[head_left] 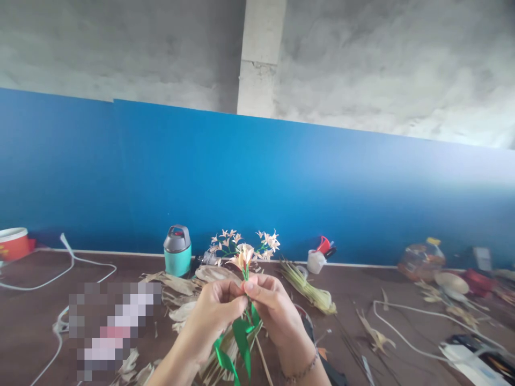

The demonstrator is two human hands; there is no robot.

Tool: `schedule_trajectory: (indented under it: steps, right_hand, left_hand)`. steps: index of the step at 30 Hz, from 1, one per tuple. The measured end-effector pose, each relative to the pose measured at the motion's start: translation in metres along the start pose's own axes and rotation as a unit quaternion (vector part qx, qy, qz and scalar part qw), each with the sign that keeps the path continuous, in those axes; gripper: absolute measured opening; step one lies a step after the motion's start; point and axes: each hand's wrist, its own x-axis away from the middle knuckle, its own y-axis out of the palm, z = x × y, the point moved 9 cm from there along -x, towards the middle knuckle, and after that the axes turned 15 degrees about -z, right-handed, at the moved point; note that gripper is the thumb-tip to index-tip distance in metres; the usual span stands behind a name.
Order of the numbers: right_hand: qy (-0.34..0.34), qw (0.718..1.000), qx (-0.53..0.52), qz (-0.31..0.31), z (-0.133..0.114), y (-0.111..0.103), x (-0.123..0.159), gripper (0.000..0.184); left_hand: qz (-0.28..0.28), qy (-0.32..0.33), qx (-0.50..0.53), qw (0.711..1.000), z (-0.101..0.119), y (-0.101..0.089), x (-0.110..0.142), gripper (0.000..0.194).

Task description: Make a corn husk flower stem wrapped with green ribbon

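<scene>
My left hand [223,306] and my right hand [270,301] meet near the middle of the view, fingertips pinched together around the green stem of an artificial flower [242,258]. Its cream petals point up above my fingers. Green ribbon-like strips [242,343] hang from the stem below and between my hands. Just beyond the held bloom are sprays of small pale flowers [269,245] on green stems. Dried husk leaves [179,283] lie on the table to the left of and behind my left hand.
A teal lidded flask [177,252] stands by the blue partition [169,177]. Right of my hands lie a pale straw bundle [309,287] and a white cup [316,261] with tools. White cords [406,335] cross both table sides. A plastic jar [422,261] stands far right, a red tub [14,244] far left.
</scene>
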Motion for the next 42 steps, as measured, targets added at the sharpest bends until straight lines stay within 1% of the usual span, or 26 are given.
schedule_trajectory:
  steps: [3, 7, 14, 19, 23, 27, 31, 33, 36, 38, 42]
  right_hand:
    - [-0.003, 1.0, 0.014, 0.016, 0.0, -0.003, 0.001, 0.026]
    - [-0.006, 0.999, 0.023, 0.024, -0.001, -0.005, 0.001, 0.028]
    - [-0.009, 0.999, 0.041, 0.019, -0.004, -0.003, 0.003, 0.029]
    - [-0.011, 0.997, 0.067, 0.039, -0.004, -0.005, 0.004, 0.03]
    - [-0.019, 0.99, 0.12, 0.071, -0.01, -0.007, 0.005, 0.031]
    - [-0.027, 0.973, 0.204, 0.104, -0.019, -0.008, 0.008, 0.031]
    - [-0.031, 0.96, 0.247, 0.13, -0.023, -0.011, 0.011, 0.028]
    - [-0.031, 0.966, 0.228, 0.121, -0.021, -0.011, 0.01, 0.028]
    - [-0.011, 0.986, 0.147, 0.081, -0.012, -0.009, 0.007, 0.031]
    - [0.004, 0.993, 0.099, 0.065, -0.006, -0.008, 0.006, 0.033]
    - [0.007, 0.996, 0.063, 0.066, -0.002, -0.012, 0.005, 0.032]
  left_hand:
    - [-0.004, 0.025, -0.038, 0.999, 0.007, 0.0, 0.0, 0.013]
    - [0.007, 0.045, -0.073, 0.996, 0.014, 0.0, 0.001, 0.012]
    - [0.003, 0.024, -0.062, 0.998, 0.02, 0.006, 0.013, 0.014]
    - [0.005, 0.022, -0.089, 0.996, 0.019, 0.005, 0.013, 0.017]
    - [0.01, 0.039, -0.125, 0.991, 0.021, 0.003, 0.012, 0.017]
    - [0.023, 0.051, -0.167, 0.984, 0.023, 0.001, 0.013, 0.013]
    - [0.013, 0.059, -0.166, 0.984, 0.023, 0.001, 0.012, 0.013]
    - [0.002, 0.05, -0.141, 0.989, 0.021, 0.001, 0.01, 0.011]
    - [-0.012, 0.02, -0.102, 0.995, 0.014, 0.0, 0.007, 0.012]
    - [-0.019, 0.003, -0.085, 0.996, 0.009, 0.0, 0.005, 0.013]
    - [-0.023, -0.011, -0.064, 0.998, 0.001, -0.001, -0.001, 0.013]
